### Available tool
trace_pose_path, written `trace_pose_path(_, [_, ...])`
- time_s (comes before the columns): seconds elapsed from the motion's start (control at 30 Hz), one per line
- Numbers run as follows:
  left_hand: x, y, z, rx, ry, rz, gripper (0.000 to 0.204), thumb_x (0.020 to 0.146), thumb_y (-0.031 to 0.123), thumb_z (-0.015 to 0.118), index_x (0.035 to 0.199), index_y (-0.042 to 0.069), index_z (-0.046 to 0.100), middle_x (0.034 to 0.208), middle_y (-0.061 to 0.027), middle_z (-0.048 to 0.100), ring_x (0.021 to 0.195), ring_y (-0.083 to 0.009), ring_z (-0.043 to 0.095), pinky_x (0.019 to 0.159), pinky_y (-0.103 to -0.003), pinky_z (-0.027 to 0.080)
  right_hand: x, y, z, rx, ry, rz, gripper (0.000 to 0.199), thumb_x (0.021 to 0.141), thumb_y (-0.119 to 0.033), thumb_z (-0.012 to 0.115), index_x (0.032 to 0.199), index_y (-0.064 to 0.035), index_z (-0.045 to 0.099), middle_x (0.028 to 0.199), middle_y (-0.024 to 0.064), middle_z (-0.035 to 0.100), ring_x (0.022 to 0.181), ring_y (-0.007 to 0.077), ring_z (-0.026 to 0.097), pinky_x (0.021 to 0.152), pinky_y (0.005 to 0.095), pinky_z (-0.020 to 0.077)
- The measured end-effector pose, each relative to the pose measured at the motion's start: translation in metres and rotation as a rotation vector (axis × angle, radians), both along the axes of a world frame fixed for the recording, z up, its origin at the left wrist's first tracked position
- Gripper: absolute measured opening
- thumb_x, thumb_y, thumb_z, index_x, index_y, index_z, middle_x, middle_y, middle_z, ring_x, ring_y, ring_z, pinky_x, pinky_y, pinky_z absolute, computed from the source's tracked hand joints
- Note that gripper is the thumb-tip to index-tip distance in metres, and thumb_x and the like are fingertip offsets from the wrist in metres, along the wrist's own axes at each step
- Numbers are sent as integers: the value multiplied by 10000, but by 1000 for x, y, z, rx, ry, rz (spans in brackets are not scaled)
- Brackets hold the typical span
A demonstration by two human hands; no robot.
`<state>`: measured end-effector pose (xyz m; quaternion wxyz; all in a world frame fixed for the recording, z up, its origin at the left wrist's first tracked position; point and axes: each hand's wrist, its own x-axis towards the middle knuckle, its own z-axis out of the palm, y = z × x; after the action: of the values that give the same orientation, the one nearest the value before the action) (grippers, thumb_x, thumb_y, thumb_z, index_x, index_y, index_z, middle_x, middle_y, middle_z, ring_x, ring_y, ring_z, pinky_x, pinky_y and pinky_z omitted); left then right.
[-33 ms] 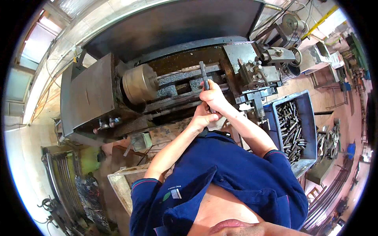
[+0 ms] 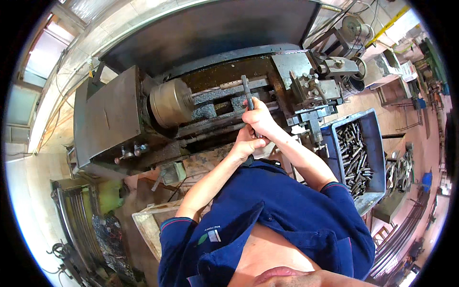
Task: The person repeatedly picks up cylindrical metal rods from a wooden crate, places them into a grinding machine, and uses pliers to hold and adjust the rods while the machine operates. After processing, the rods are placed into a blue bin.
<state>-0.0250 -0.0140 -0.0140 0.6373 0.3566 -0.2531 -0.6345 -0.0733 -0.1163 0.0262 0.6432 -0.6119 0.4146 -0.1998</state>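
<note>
The big grey lathe is filling the middle of the room, with its bed running rightward from the headstock. At its right end a blue crate is sitting on the floor, heaped with metal bolts. The round chuck is facing along the bed, and I can't tell whether it is turning. The tool post is standing at the bed's right end.

The person is leaning over the front edge of the bed with both arms out. The right hand is gripping a slim dark bar, which is pointing up over the middle of the bed, between chuck and tool post. The left hand is curling shut just under the right wrist, touching it; whether it is holding the bar's lower end I can't tell.

Nothing is shifting from the glance an instant ago: hands and bar are sitting exactly as they were.
</note>
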Motion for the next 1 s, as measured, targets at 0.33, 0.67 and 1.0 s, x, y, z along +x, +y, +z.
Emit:
trace_pose_path(0.33, [36,42,-7,44,-5,36,705,613,218,779,1156,-43,412,1012,-70,547,947,-168,547,815,-281,453,43,38,6,-44,40,98,294,628,-41,543,905,-19,448,688,31,445,575,112,437,465,290,369])
trace_pose_path(0.67, [46,43,-6,56,3,-23,650,590,138,783,1129,-22,457,1005,-51,559,941,-165,542,826,-288,442,44,40,1,-15,31,17,280,598,-67,553,861,-37,460,703,18,440,628,116,408,545,262,351])
trace_pose_path(1.0, [38,28,-9,106,-139,-37,541,571,43,746,1051,-2,500,920,-17,562,844,-123,533,734,-250,431,37,30,2,35,50,-24,308,592,-75,562,877,-4,471,685,50,475,640,140,462,553,293,388])
